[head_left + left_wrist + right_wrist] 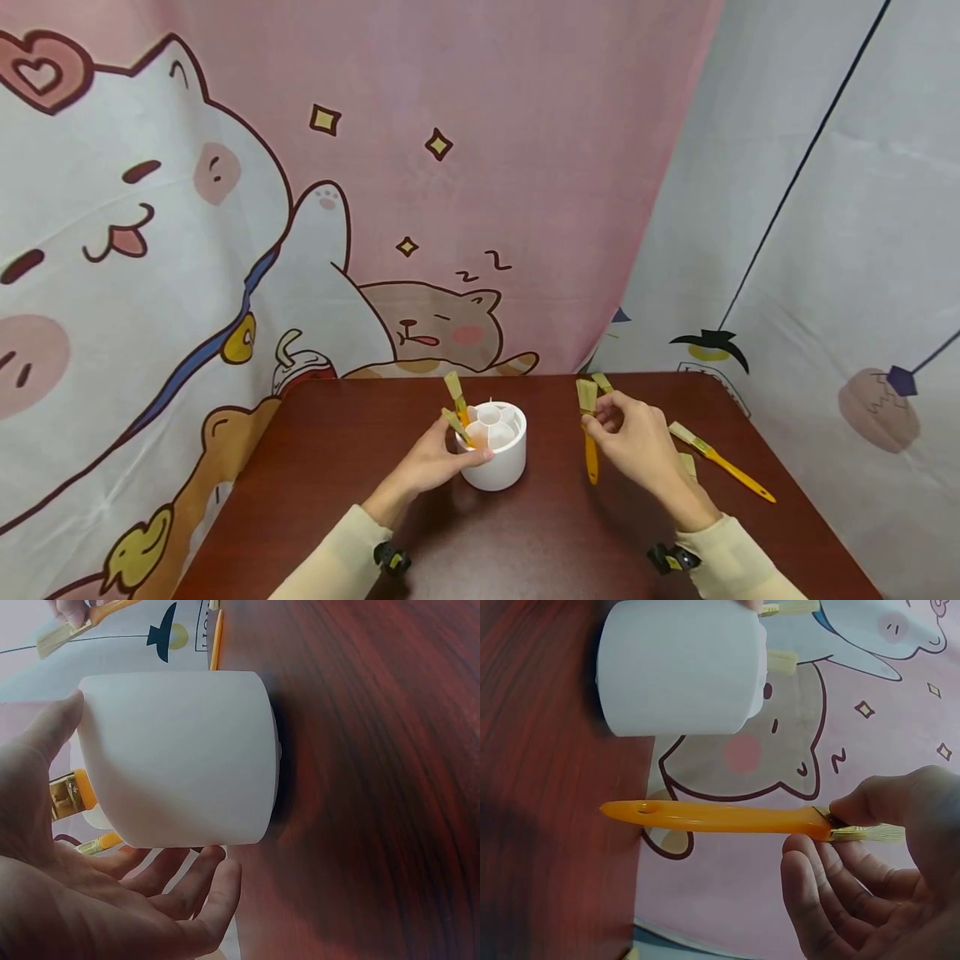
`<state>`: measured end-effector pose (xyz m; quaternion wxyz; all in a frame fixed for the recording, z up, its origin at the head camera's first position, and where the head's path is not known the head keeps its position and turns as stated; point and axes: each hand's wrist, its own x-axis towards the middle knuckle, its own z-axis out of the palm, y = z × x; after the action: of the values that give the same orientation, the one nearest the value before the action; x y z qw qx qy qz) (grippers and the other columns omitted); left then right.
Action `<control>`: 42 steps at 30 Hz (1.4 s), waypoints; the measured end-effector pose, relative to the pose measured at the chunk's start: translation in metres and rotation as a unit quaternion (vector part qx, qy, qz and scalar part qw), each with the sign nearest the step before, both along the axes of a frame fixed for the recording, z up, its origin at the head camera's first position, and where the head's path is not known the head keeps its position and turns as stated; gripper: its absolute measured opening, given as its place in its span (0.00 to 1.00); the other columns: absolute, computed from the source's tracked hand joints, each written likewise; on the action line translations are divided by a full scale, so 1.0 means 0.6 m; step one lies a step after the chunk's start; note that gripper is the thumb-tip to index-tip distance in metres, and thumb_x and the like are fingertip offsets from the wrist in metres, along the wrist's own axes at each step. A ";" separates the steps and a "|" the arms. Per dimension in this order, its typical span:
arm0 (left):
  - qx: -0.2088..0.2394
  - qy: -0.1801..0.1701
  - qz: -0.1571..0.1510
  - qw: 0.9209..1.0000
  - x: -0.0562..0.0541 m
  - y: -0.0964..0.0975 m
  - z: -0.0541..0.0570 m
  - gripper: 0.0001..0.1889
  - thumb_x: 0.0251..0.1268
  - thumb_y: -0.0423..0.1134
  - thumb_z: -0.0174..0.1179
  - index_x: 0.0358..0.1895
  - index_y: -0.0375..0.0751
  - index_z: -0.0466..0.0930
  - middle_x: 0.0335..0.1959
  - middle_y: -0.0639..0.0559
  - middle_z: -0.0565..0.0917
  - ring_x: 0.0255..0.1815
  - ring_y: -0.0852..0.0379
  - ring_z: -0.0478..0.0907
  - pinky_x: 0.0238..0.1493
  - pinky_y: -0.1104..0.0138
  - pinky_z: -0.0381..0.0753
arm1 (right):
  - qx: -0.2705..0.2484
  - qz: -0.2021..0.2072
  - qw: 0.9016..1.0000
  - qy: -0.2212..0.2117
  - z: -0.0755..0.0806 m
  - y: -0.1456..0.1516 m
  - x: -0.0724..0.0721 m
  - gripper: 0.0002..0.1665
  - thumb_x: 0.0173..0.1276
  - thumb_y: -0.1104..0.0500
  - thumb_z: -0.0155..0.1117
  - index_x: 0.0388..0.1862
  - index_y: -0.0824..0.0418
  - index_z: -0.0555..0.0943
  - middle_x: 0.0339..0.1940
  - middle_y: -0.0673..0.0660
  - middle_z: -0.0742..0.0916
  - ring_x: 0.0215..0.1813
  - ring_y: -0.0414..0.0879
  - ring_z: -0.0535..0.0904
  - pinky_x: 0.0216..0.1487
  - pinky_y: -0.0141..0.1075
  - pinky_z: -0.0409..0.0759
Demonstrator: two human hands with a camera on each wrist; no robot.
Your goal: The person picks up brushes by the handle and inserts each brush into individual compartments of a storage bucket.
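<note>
My left hand (pixel 429 462) holds a white round desk organizer (pixel 501 468) with several compartments. In the left wrist view the thumb lies at its rim and the fingers are around its side. Two paintbrushes stand bristles up in it: one paintbrush (pixel 453 387) leans at the back, another paintbrush (pixel 454 422) nearer the thumb. To the right of the organizer, my right hand (pixel 637 437) pinches a paintbrush (pixel 727 817) near its metal collar. Its orange handle points down and its pale bristles up, above the table and apart from the organizer.
On the dark red tabletop (pixel 330 492), a paintbrush (pixel 723 463) lies at the right. Another paintbrush (pixel 687 467) is partly hidden by my right wrist, and one more paintbrush (pixel 602 382) shows behind the right hand. A cartoon-printed curtain (pixel 555 208) hangs behind the table.
</note>
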<state>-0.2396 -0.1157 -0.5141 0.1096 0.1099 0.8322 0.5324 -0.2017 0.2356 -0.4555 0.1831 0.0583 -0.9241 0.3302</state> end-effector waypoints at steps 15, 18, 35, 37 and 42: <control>-0.010 0.000 0.001 1.000 -0.004 -0.002 0.002 0.49 0.68 0.59 0.85 0.86 0.46 0.71 0.76 0.42 0.85 0.76 0.40 0.83 0.79 0.33 0.80 | -0.025 0.020 0.999 0.044 0.022 -0.033 0.002 0.09 0.75 0.56 0.85 0.47 0.55 0.92 0.37 0.49 0.95 0.34 0.36 0.90 0.39 0.31 0.87; -0.010 -0.001 0.001 1.000 -0.003 -0.001 0.002 0.49 0.68 0.58 0.85 0.86 0.46 0.72 0.75 0.41 0.86 0.75 0.41 0.84 0.78 0.33 0.81 | -0.029 0.027 0.998 0.055 0.027 -0.039 0.004 0.09 0.75 0.57 0.85 0.47 0.55 0.92 0.36 0.49 0.95 0.33 0.35 0.89 0.38 0.31 0.87; -0.013 0.001 -0.007 1.000 0.000 0.000 0.001 0.48 0.69 0.57 0.84 0.86 0.46 0.71 0.73 0.41 0.86 0.71 0.42 0.85 0.72 0.37 0.85 | -0.052 0.054 0.993 0.094 0.048 -0.057 0.015 0.08 0.74 0.59 0.86 0.43 0.54 0.91 0.34 0.48 0.94 0.32 0.33 0.86 0.36 0.29 0.86; -0.015 -0.001 -0.006 1.000 0.001 0.000 0.000 0.48 0.68 0.58 0.84 0.86 0.46 0.71 0.73 0.41 0.86 0.71 0.42 0.85 0.72 0.37 0.85 | -0.055 0.059 0.992 0.098 0.049 -0.060 0.016 0.08 0.73 0.60 0.87 0.43 0.54 0.91 0.34 0.47 0.95 0.32 0.33 0.87 0.36 0.29 0.86; -0.016 -0.005 -0.001 1.000 0.000 0.001 0.002 0.49 0.68 0.58 0.84 0.86 0.46 0.71 0.75 0.41 0.86 0.73 0.40 0.84 0.77 0.33 0.82 | -0.067 0.079 0.989 0.109 0.055 -0.069 0.015 0.09 0.72 0.61 0.87 0.43 0.53 0.92 0.36 0.47 0.96 0.34 0.33 0.92 0.39 0.26 0.89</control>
<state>-0.2396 -0.1152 -0.5130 0.1158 0.1061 0.8402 0.5191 -0.1928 0.1944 -0.4223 0.2599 0.1546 -0.8670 0.3960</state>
